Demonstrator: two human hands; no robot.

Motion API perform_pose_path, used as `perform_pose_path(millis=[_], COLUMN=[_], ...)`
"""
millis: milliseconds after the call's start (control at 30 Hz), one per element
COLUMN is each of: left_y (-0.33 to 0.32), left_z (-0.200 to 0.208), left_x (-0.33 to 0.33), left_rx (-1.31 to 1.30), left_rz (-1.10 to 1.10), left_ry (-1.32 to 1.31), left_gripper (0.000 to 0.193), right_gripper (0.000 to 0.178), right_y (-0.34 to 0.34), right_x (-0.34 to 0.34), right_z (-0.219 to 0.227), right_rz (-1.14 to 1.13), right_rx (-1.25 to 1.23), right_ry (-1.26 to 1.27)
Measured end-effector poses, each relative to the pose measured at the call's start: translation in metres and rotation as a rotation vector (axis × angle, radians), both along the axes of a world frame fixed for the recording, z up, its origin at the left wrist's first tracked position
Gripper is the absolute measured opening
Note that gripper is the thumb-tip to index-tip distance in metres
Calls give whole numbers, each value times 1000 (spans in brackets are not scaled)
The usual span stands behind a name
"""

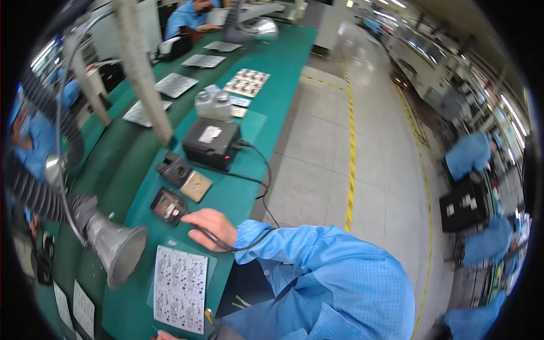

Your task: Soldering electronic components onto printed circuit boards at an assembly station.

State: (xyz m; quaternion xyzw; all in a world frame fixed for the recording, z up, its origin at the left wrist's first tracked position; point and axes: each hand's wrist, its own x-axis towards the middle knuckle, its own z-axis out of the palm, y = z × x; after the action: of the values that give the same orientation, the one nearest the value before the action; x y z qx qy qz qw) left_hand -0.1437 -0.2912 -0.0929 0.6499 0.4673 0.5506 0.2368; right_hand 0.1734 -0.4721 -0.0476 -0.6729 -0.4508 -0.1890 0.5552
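Note:
My right hand (211, 228) is closed around what looks like a soldering iron. Its black cord (249, 245) trails back over my wrist, while the fingers mostly hide the handle. The fingertips reach the edge of a small dark open box (169, 205) with bits of residue inside. Below lies a white printed circuit board panel (180, 289), dotted with small parts, on the green bench mat (133, 226). Only the fingertips of my left hand (164, 336) show, at the bottom edge beside the panel's near end; what they hold, if anything, I cannot make out.
Beyond the box stand an iron holder with sponge tray (195, 186), a black soldering station (212, 144) and clear bottles (213, 105). A metal fume hood (122, 255) hangs at left. More panels (177, 85) lie along the green line. Co-workers in blue sit across and at right.

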Motion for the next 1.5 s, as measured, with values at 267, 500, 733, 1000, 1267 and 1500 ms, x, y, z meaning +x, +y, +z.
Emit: perform_pose_path(millis=[267, 500, 733, 1000, 1267, 1500], left_y=[-11, -21, -27, -27, -28, -27], left_z=[17, 13, 23, 30, 33, 32], left_x=[20, 19, 28, 23, 25, 30], left_rx=[-114, -147, -166, -143, -150, -126], left_rz=[-130, -192, -191, -268, -274, -255], left_ry=[-78, -157, -217, -228, -205, -217], left_gripper=[21, 23, 12, 6, 9, 12], right_gripper=[37, 33, 44, 45, 45, 45], right_y=[1, -1, -5, -11, -10, -9], right_x=[0, -3, -4, 1, 1, 0], right_z=[7, 0, -17, -24, -21, -20], right_rz=[89, 51, 107, 80, 91, 77], right_rx=[-79, -129, -12, -71, -85, -90], right_ry=[96, 224, 330, 378, 380, 355])
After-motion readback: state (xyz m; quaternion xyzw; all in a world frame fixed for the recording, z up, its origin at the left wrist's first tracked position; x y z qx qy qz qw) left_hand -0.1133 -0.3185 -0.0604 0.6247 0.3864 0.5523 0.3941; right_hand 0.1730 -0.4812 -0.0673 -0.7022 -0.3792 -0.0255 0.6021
